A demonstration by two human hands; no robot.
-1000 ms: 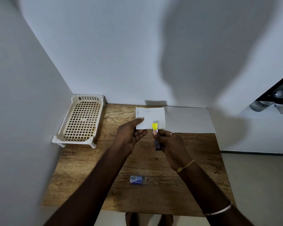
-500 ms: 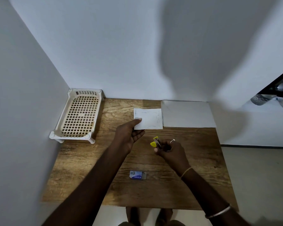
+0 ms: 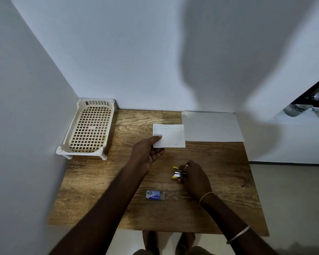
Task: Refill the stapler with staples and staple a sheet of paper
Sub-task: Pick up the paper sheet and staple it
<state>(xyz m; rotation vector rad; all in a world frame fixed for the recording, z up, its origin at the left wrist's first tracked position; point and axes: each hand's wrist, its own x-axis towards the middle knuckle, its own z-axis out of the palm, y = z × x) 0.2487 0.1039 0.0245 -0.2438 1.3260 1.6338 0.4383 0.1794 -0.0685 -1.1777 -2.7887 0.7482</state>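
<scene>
Yellow plastic and bare metal mark the stapler (image 3: pixel 178 173), small and light, lying on the wooden table (image 3: pixel 219 199) under your right hand (image 3: pixel 195 178), whose fingers curl over its rear half. It looks rigid but slick and easy to skid, so pinch it across the sides, clear of the nose. Your left hand (image 3: pixel 148 151) pinches the near-left corner of the folded paper (image 3: pixel 170 135) between thumb and fingers; the paper is thin and floppy, so support it near the edge you mean to staple. The staple box (image 3: pixel 155 195) sits untouched toward you.
</scene>
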